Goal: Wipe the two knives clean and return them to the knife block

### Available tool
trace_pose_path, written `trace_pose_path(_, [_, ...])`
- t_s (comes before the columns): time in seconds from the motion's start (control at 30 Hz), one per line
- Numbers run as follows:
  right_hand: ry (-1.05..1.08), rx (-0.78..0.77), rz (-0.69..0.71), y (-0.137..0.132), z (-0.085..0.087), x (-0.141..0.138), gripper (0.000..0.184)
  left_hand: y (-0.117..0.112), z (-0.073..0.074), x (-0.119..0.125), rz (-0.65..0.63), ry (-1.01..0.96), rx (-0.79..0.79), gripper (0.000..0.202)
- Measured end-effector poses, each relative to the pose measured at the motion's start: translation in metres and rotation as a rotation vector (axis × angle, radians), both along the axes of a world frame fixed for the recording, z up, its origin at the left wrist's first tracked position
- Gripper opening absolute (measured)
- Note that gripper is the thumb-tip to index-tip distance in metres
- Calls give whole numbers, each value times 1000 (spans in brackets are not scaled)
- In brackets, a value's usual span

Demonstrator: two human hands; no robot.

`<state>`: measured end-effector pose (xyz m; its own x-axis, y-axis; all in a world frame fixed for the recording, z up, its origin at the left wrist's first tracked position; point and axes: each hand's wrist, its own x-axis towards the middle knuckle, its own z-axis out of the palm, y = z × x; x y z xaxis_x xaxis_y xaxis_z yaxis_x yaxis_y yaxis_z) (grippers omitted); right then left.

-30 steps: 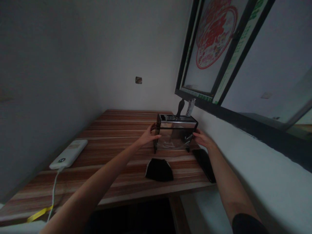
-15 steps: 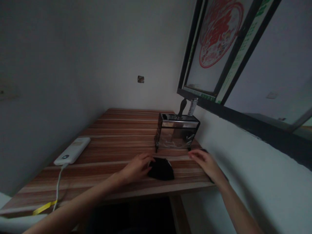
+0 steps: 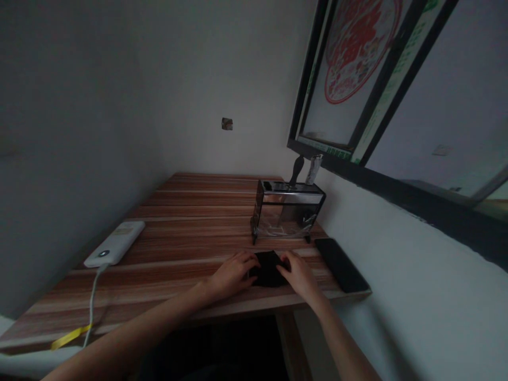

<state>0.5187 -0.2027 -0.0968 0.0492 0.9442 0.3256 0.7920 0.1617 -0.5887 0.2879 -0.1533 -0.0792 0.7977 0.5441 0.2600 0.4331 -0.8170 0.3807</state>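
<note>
A small black cloth (image 3: pixel 269 270) lies near the front edge of the wooden table (image 3: pixel 186 222). My left hand (image 3: pixel 232 271) rests on its left side, fingers curled onto the fabric. My right hand (image 3: pixel 298 274) lies on its right side, fingers bent over the cloth. Both hands touch it from opposite sides. Behind it stands a metal knife rack (image 3: pixel 288 210) with two handles sticking up.
A black phone (image 3: pixel 341 257) lies flat at the table's right edge by the white wall. A white power bank (image 3: pixel 115 243) with a white cable (image 3: pixel 91 307) sits at the left. A dark-framed window (image 3: pixel 381 90) is above right.
Both hands left the knife rack and came back toward me. They now rest on the black cloth, the right hand having moved left onto it.
</note>
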Motion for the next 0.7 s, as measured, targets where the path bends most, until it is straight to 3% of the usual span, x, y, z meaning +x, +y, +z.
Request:
trace_pose_path(0.37, [130,124,-174,-2,-18,58,11,3,-6,74,-26,-62,67,25])
trace_pose_path(0.7, [108,188,-218,-3,-21,54,11,5,-5,68,-93,-67,47,29])
